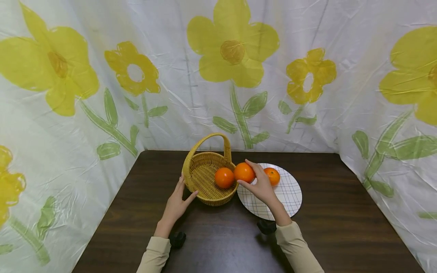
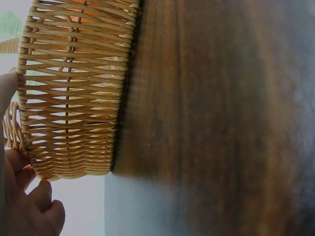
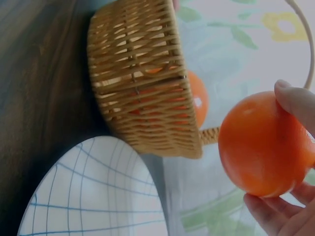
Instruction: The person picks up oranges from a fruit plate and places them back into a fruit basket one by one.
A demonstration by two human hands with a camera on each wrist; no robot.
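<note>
In the head view, my right hand (image 1: 261, 185) holds an orange (image 1: 244, 172) between thumb and fingers, above the right rim of the wicker basket (image 1: 213, 201). The right wrist view shows this orange (image 3: 268, 145) raised beside the basket (image 3: 140, 78). Another orange (image 1: 224, 178) lies inside the basket, on its right side. A third orange (image 1: 273, 176) sits on a round white plate (image 1: 286, 197) with blue grid lines, partly behind my right hand. My left hand (image 1: 175, 204) rests against the basket's left side, thumb at the near rim and fingers spread by the handle's base.
Basket and plate stand side by side on a dark wooden table (image 1: 222, 242). The basket's tall arched handle (image 1: 208, 137) rises over its left and back. A white curtain (image 1: 177, 113) with yellow flowers hangs behind the table and along its sides.
</note>
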